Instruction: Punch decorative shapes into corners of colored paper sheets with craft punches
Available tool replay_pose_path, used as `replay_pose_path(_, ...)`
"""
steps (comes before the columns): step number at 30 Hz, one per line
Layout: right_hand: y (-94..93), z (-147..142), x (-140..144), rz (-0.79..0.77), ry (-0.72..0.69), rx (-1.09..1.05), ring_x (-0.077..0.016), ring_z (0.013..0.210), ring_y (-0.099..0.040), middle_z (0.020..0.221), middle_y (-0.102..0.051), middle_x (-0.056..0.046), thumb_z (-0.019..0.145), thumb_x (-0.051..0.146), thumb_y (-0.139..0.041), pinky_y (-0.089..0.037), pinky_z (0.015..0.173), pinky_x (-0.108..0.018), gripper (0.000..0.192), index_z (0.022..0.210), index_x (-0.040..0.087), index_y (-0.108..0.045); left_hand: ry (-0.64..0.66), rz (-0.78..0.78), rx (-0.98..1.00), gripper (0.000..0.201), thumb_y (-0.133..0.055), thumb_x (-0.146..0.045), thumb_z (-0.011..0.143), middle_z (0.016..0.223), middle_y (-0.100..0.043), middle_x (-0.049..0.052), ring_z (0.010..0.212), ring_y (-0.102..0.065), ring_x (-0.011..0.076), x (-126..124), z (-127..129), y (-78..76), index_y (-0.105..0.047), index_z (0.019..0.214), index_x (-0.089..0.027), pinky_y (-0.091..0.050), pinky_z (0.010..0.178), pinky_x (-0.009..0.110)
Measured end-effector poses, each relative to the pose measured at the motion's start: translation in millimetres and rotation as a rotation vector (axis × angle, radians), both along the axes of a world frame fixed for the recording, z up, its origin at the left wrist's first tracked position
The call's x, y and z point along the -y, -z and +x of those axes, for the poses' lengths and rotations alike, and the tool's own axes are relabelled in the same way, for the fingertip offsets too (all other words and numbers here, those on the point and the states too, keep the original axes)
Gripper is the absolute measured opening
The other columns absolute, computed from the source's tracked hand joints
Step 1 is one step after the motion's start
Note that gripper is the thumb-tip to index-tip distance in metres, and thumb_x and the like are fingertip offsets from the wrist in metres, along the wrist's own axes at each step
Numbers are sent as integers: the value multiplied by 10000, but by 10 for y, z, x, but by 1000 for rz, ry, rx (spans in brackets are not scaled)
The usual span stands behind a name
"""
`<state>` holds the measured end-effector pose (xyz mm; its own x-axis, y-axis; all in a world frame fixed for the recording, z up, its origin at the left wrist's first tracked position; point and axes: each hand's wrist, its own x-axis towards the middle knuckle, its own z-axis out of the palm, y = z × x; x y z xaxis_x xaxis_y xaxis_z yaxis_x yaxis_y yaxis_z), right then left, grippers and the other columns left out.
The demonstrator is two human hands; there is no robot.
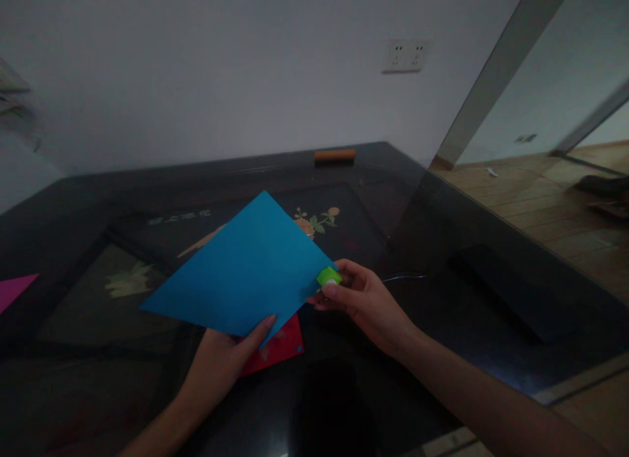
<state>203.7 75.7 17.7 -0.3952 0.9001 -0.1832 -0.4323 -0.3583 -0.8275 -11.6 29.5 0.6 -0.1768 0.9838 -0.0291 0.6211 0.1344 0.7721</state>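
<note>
A square sheet of blue paper (240, 267) is held up over the dark table, one corner pointing away from me. My left hand (226, 352) grips its near edge, thumb on top and the other fingers underneath. At the right corner of the sheet, my right hand (356, 293) closes around a small green and white paper punch (329, 277), thumb pressing on its white part. Whether the paper's corner is inside the punch cannot be made out. Under the blue sheet lies a red paper (280, 349) with a paler pattern and a small blue spot near its corner.
The glossy dark table (403, 391) has flower designs on its surface. A brown cylinder (335, 156) lies at its far edge by the wall. A pink paper corner (17, 290) shows at left, and a black flat object (511, 290) lies at right.
</note>
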Motion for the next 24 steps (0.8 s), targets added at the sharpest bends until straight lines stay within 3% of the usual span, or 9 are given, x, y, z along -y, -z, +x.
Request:
replay_pose_path(9, 12, 1, -4, 0, -3, 2, -147, 669, -679, 772, -687, -10, 614, 229, -799, -545, 658, -282, 354, 892, 158, -592, -2, -8, -12, 386, -589, -584, 674, 746, -731, 81, 761, -668, 310, 7, 13, -28, -645, 676, -203, -513, 769, 449)
replay_pose_path(13, 24, 0, -9, 2, -5, 3, -145, 652, -684, 766, -694, -15, 616, 235, -800, -547, 634, -259, 360, 901, 149, -598, 59, -37, -39, 392, -576, -587, 683, 687, -722, 76, 725, -669, 303, -5, -13, -20, -630, 601, -208, -520, 757, 437)
replay_pose_path(17, 25, 0, -12, 4, -7, 6, -154, 656, -691, 761, -699, -23, 625, 237, -795, -550, 615, -249, 340, 886, 151, -594, 31, -20, -38, 395, -590, -593, 667, 777, -736, 90, 767, -671, 311, -9, -24, 1, -648, 666, -202, -517, 763, 451)
replay_pose_path(24, 5, -3, -6, 3, -9, 17, -150, 643, -691, 743, -699, -22, 620, 240, -796, -550, 607, -240, 330, 865, 143, -597, 23, -4, -33, 398, -592, -592, 655, 759, -731, 87, 740, -670, 304, -7, -23, 3, -639, 676, -198, -518, 764, 464)
